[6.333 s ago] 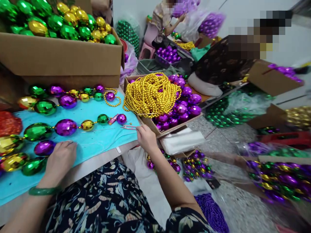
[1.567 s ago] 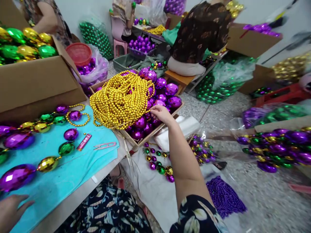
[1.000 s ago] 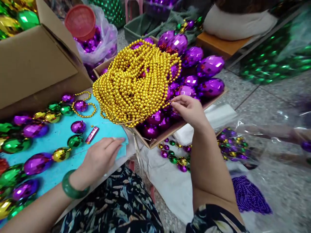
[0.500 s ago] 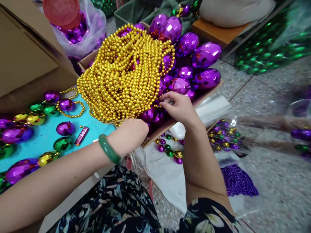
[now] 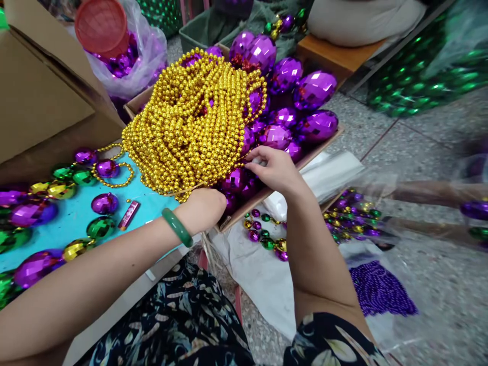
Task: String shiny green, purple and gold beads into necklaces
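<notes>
My left hand [image 5: 208, 207], with a green bangle [image 5: 177, 227] on its wrist, is curled at the near edge of a cardboard box [image 5: 244, 206]. Its fingertips are hidden from me, and so is anything in them. My right hand [image 5: 272, 168] pinches thumb and forefinger together at the edge of a big heap of gold bead strands [image 5: 190, 127], where a bit of strand shows at the fingertips. Under and beside the heap, large faceted purple baubles [image 5: 276, 137] fill the box.
To the left, strung purple, green and gold baubles [image 5: 104, 203] and a small purple packet [image 5: 128, 215] lie on a turquoise surface [image 5: 143, 203]. Bagged purple beads [image 5: 381, 287] and a white plastic roll [image 5: 331, 173] are at right. A red basket [image 5: 101, 30] stands behind.
The view has shifted slightly, so the box and heap sit a little lower and further left. Both hands keep nearly the same places and poses beside the heap.
</notes>
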`<state>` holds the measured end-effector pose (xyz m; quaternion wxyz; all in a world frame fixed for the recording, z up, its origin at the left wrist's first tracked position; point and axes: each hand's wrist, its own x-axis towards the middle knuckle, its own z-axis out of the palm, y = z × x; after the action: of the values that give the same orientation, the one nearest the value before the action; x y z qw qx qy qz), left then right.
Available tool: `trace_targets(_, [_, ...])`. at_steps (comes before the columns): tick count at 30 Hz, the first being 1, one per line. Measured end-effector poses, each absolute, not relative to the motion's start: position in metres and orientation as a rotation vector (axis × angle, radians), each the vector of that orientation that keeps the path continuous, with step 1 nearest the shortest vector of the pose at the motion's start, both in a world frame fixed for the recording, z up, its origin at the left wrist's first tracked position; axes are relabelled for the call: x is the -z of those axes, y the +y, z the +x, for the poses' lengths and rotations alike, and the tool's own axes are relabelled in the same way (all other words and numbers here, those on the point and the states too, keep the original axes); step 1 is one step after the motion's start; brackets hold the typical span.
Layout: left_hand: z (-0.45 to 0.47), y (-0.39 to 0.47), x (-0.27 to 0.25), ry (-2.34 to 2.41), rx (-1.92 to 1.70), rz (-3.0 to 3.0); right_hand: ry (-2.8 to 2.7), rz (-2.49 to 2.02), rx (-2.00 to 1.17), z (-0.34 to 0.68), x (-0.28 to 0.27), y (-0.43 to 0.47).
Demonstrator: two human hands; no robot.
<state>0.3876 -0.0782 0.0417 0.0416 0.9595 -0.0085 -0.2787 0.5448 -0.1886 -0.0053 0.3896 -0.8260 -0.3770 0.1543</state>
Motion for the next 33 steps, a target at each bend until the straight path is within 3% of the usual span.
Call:
trace_targets(14, [0.4,-0.09,-0.04,0.198,1.019,2.887,-0.967,-2.126,-0.382,0.543,0.004,-0.189])
trace_targets(22, [0.395,-0.079,-0.025,-0.008,0.882,2.914,-0.96,-2.12,-0.399,0.543,0.005,-0.188])
trace_targets(33, [0.398,-0.09,-0.041,-0.042,0.863,2.997,-0.975,-2.097,-0.385,0.544,0.006,-0.189])
